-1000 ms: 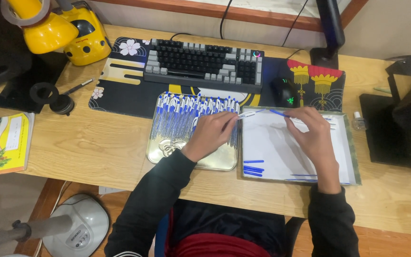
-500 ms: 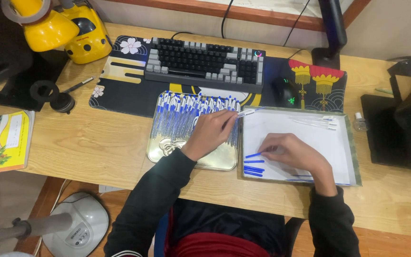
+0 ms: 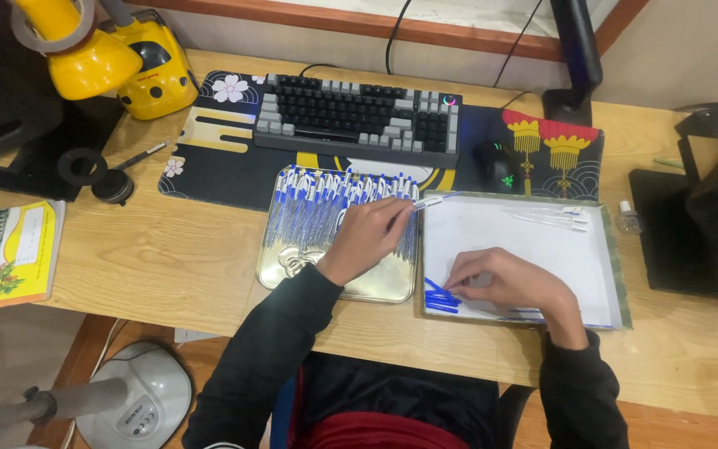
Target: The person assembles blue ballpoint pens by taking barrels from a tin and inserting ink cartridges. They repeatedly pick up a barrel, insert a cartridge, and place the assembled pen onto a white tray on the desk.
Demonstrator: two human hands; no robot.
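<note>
The right hand (image 3: 504, 283) rests curled in the shallow white rectangular tray (image 3: 600, 249), fingertips pinching thin blue pen caps (image 3: 440, 297) at its near left corner. The left hand (image 3: 367, 235) pinches a slim clear-barrelled pen (image 3: 434, 200) over the shiny gold metal tray (image 3: 380, 287) packed with blue-and-white pens (image 3: 317, 208). Both trays sit on the pale wooden surface (image 3: 168, 258), before a grey-and-black keyboard (image 3: 359, 120).

Our left hand (image 3: 367, 237) extended forward, fingers (image 3: 400, 218) pinched closed. Our right hand (image 3: 504, 281) lower, palm down, fingers (image 3: 459, 278) curled toward left, tips pressed low. Both forearms in dark sleeves, angled inward from our body.
</note>
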